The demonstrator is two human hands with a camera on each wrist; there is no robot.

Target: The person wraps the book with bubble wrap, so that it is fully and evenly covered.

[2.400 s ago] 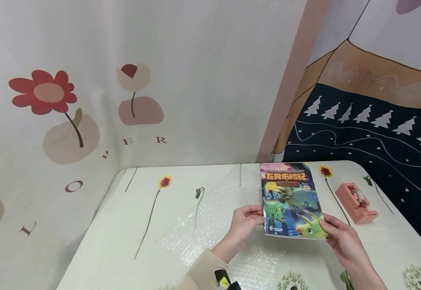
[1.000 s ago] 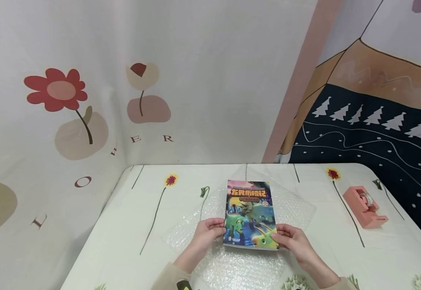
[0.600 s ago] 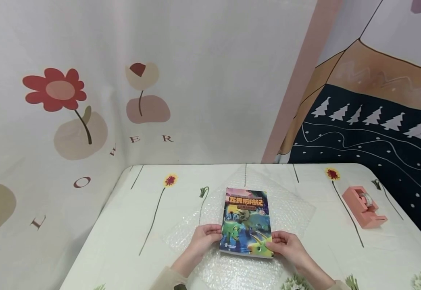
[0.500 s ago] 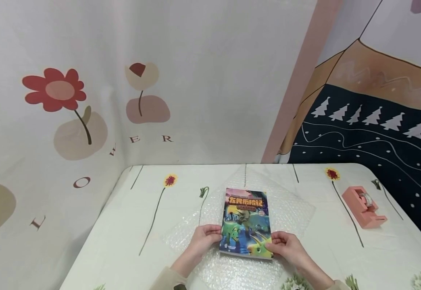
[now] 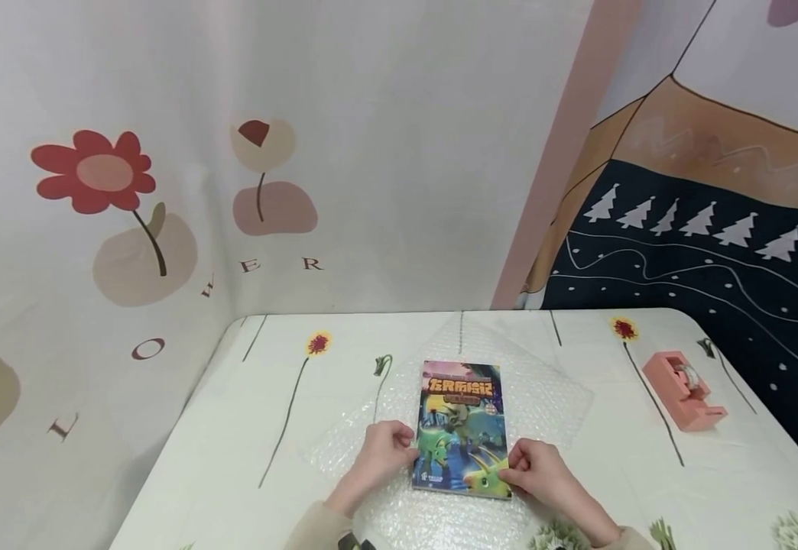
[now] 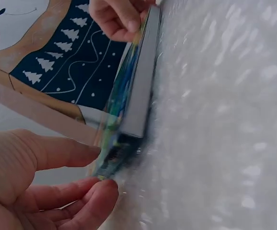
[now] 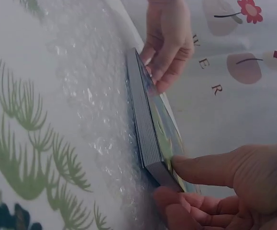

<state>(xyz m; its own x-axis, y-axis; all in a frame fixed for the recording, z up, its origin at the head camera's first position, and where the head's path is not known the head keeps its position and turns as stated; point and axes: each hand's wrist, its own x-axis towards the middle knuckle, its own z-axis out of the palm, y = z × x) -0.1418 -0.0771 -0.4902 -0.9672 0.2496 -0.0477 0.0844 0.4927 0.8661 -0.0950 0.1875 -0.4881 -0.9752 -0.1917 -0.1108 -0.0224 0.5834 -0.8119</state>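
A paperback book [image 5: 459, 428] with a colourful dinosaur cover lies face up on a sheet of bubble wrap [image 5: 550, 389]. My left hand [image 5: 380, 454] pinches the book's left edge near its lower half, thumb by the cover and fingertips at the side in the left wrist view. At the lower right corner my right hand [image 5: 540, 473] grips the book, its thumb [image 7: 200, 167] on the cover and the fingers curled at the side. The page block [image 7: 145, 115] shows in the right wrist view, close against the wrap. The book's underside is hidden.
A pink tape dispenser [image 5: 684, 391] with a roll of clear tape stands at the table's right side. The white flower-printed tabletop [image 5: 234, 428] meets a printed curtain [image 5: 385, 191] at the back. A dark tree-patterned cloth [image 5: 688, 252] hangs at the right.
Both hands have brought the book from the right, above the table, leftward and down onto the bubble wrap. Over the last half second it has barely shifted, and the fingers have bent slightly.
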